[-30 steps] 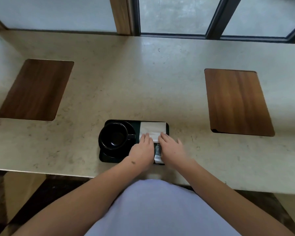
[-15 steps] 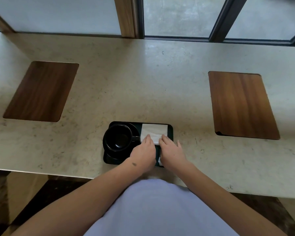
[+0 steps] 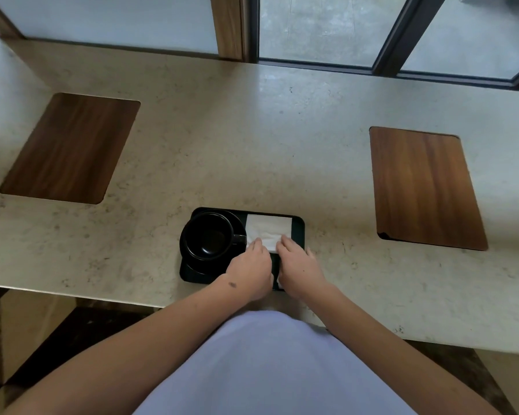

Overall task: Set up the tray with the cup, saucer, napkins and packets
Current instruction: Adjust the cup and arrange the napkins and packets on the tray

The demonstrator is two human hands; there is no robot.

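Both hands, left point(image 3: 249, 269) and right point(image 3: 300, 271), lie flat and empty-palmed on the napkin point(image 3: 267, 230); a nudge toward 9 o'clock could jog the cup point(image 3: 209, 236).

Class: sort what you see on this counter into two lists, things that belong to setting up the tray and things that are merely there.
Part of the job: tray, cup, saucer, napkin, left hand, right hand.

Merely there: left wooden inlay, right wooden inlay, windows.
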